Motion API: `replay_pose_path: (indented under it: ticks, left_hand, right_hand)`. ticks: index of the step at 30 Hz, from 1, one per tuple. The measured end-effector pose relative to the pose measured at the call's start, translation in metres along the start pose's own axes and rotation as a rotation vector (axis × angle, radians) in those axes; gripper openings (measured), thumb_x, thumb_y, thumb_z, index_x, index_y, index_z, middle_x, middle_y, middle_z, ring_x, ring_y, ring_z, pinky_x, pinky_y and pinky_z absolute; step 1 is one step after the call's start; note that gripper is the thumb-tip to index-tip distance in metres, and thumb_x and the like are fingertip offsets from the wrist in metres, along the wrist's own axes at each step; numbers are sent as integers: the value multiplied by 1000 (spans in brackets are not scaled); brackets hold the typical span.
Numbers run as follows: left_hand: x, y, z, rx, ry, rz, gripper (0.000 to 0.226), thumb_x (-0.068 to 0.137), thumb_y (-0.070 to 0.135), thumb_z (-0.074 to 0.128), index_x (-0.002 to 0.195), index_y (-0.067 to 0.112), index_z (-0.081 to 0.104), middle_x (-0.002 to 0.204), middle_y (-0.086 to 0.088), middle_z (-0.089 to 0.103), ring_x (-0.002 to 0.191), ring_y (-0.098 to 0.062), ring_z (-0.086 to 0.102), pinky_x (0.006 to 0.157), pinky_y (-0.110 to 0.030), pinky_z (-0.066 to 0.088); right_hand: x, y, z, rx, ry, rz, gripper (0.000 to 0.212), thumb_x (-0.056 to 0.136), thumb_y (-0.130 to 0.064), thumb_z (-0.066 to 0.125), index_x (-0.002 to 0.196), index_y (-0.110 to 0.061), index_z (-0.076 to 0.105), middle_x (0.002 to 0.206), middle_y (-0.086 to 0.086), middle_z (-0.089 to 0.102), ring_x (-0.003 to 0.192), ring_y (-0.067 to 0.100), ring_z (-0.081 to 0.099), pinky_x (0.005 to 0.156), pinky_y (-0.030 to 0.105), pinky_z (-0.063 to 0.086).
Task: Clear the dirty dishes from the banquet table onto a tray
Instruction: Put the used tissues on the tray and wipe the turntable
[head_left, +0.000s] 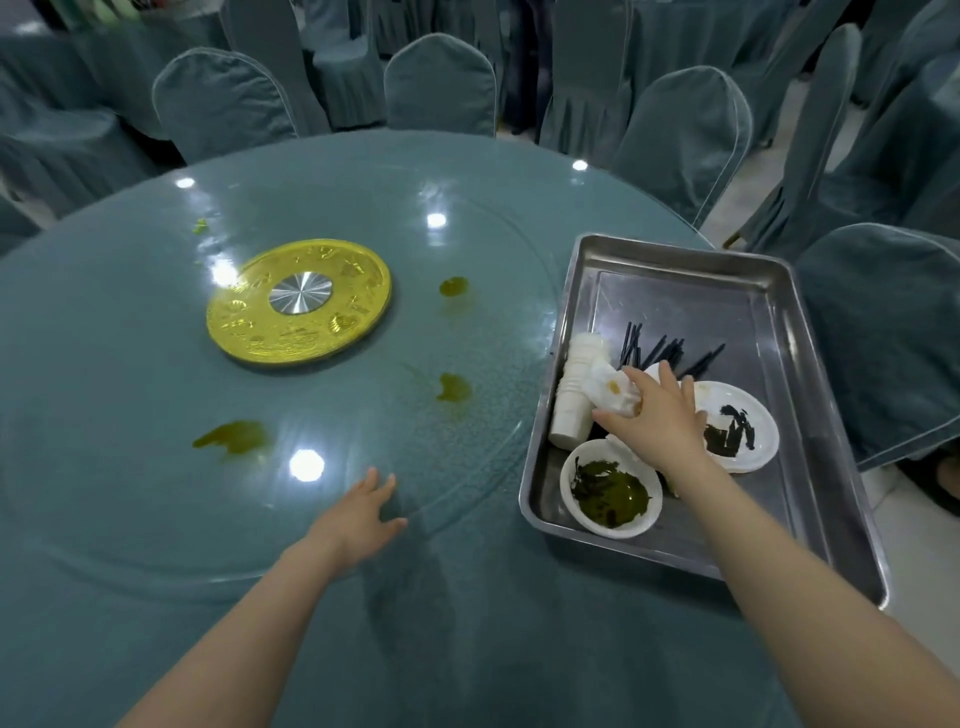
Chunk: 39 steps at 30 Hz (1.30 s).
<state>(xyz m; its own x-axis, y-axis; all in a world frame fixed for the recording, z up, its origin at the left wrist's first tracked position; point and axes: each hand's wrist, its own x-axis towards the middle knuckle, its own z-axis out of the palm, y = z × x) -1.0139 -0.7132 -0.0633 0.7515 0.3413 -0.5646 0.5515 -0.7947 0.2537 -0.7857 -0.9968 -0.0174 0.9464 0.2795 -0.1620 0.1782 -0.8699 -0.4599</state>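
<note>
A steel tray (810, 332) sits on the right edge of the round table. Inside it are a stack of white paper cups (576, 400) lying on its side, several black chopsticks (670, 353), a white bowl with green sauce (613, 491) and a white plate with dark scraps (737, 428). My right hand (657, 410) is over the tray, fingers closed on a crumpled, stained white napkin (610, 392) beside the cups. My left hand (366, 512) rests flat and empty on the rim of the glass turntable (467, 467).
A gold disc with a metal hub (298, 301) marks the turntable's centre. Green sauce spills (234, 436) dot the glass. Teal-covered chairs (439, 85) ring the table on the far side and on the right.
</note>
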Motion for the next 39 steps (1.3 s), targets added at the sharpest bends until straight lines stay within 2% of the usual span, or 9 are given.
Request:
replay_pose_path:
  ticks: [4, 6, 8, 13, 17, 21, 30, 34, 39]
  left_hand:
    - [-8, 1, -6, -85, 34, 50, 64, 98, 39, 45, 152, 21, 16, 160, 0, 6, 146, -16, 14, 113, -25, 15]
    - [-16, -4, -7, -141, 119, 77, 63, 97, 37, 47, 151, 22, 19, 159, 4, 13, 144, -14, 21, 113, -25, 17]
    - [-27, -15, -9, -165, 245, 106, 63, 96, 34, 49, 151, 24, 20, 159, 7, 10, 143, -13, 23, 113, -26, 19]
    - [-52, -63, -26, -255, 427, 128, 61, 96, 27, 49, 151, 23, 20, 159, 8, 11, 145, -9, 14, 112, -20, 13]
    - [-68, -116, -45, -284, 525, 94, 61, 96, 25, 49, 150, 20, 22, 158, 6, 17, 145, -8, 14, 111, -20, 15]
    - [-84, -174, -62, -388, 579, 31, 59, 95, 22, 50, 149, 21, 26, 157, 6, 21, 145, -9, 17, 114, -26, 19]
    - [-95, -297, -74, -516, 653, -118, 56, 96, 15, 50, 148, 18, 30, 155, 2, 25, 144, -11, 20, 111, -20, 15]
    - [-98, -345, -66, -562, 648, -195, 56, 95, 15, 51, 147, 18, 30, 156, 2, 25, 144, -12, 22, 114, -25, 17]
    - [-104, -385, -50, -598, 666, -264, 57, 95, 15, 52, 147, 17, 30, 155, 0, 27, 144, -13, 21, 111, -20, 14]
  right_hand:
    - [-17, -31, 1, -39, 55, -44, 77, 82, -55, 59, 147, -31, 24, 160, 2, 7, 146, 30, -5, 113, 61, 9]
    - [-26, -47, 5, -48, 91, -97, 79, 85, -51, 57, 149, -27, 18, 160, 1, 6, 146, 27, -6, 115, 59, 7]
    - [-35, -66, 13, -50, 110, -176, 79, 87, -48, 57, 150, -26, 16, 160, 0, 7, 147, 23, -4, 117, 54, 8]
    - [-54, -135, 48, -16, -1, -361, 72, 89, -39, 60, 149, -18, 26, 159, 2, 14, 147, 20, 4, 118, 38, 11]
    - [-66, -204, 88, 6, -82, -462, 69, 89, -32, 63, 147, -14, 31, 157, 6, 20, 146, 23, 10, 118, 36, 12]
    - [-76, -269, 131, -6, -151, -526, 68, 89, -32, 62, 147, -15, 31, 157, 4, 21, 146, 22, 11, 118, 38, 14]
    - [-115, -385, 259, -240, -486, -707, 68, 93, -35, 53, 149, -13, 21, 159, 5, 12, 147, 22, 7, 116, 30, 9]
    - [-126, -434, 302, -277, -550, -774, 68, 94, -35, 52, 150, -15, 18, 160, 4, 9, 147, 23, 6, 117, 35, 14]
    - [-137, -465, 339, -351, -521, -829, 69, 94, -41, 49, 150, -19, 15, 160, 1, 2, 147, 25, 3, 116, 43, 16]
